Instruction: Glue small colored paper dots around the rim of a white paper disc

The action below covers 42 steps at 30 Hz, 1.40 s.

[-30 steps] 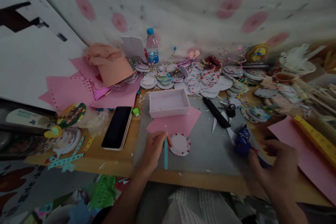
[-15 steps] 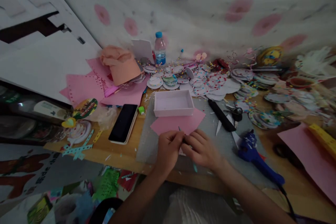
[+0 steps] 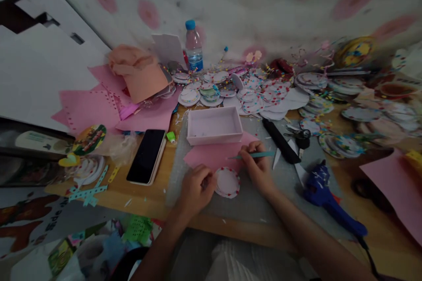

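Observation:
A round white paper disc [image 3: 228, 182] with small red dots round its rim is at the near part of the grey mat. My left hand [image 3: 198, 186] has its fingers curled at the disc's left edge, pinching it. Pinched in my right hand [image 3: 255, 162] is a thin teal tool [image 3: 263, 154], its pointed end toward the left, over pink paper [image 3: 211, 156]. A white open box [image 3: 215, 126] stands just behind, on the far edge of that paper.
A black phone [image 3: 147, 156] lies left. On the right are a black-handled cutter [image 3: 280, 140], scissors, keys and a blue glue gun [image 3: 325, 197] with its cable. Decorated discs and a water bottle [image 3: 194, 48] line the back.
My hands have moved apart, the right one up and to the right with the teal tool. The dotted disc now shows between them. The view has shifted slightly.

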Each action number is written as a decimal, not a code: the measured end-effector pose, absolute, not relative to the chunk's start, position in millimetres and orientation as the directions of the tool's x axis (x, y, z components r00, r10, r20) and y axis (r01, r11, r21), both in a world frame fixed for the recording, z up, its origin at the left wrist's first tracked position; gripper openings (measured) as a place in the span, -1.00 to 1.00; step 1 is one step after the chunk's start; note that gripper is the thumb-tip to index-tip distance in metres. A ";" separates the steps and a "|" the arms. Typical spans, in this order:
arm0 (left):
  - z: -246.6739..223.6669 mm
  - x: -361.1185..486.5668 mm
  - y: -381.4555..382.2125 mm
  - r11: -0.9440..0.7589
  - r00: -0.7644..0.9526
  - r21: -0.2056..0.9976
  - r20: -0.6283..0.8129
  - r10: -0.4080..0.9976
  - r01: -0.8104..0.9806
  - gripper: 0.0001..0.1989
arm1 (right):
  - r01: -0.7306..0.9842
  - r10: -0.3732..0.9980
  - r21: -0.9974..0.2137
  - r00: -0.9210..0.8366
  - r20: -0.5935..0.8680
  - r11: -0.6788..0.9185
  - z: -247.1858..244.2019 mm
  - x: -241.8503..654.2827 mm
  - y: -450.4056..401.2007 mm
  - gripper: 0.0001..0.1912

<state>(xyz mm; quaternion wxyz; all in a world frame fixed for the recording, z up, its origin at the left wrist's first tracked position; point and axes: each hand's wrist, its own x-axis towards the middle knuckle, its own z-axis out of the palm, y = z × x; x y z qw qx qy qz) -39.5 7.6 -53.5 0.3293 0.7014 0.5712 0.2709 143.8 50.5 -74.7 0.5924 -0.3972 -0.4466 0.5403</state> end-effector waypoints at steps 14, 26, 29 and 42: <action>-63.1 -34.0 12.6 -0.224 0.251 0.732 0.075 0.965 0.643 -0.84 | -0.239 0.971 -0.970 -0.220 0.089 0.034 -66.0 139.8 45.3 -0.74; -63.3 -34.9 12.8 -0.207 0.240 0.769 0.071 0.968 0.604 -0.84 | -0.139 0.959 -0.985 -0.249 0.134 0.101 -73.6 140.6 42.6 -0.76; -62.9 -34.9 12.5 -0.206 0.238 0.771 0.073 0.969 0.602 -0.83 | -0.146 0.955 -0.983 -0.260 0.143 0.108 -73.6 140.6 42.3 -0.77; -64.9 -34.2 12.9 -0.208 0.232 0.743 0.074 0.970 0.636 -0.83 | -0.149 0.953 -0.984 -0.273 0.134 0.096 -73.0 140.9 41.9 -0.77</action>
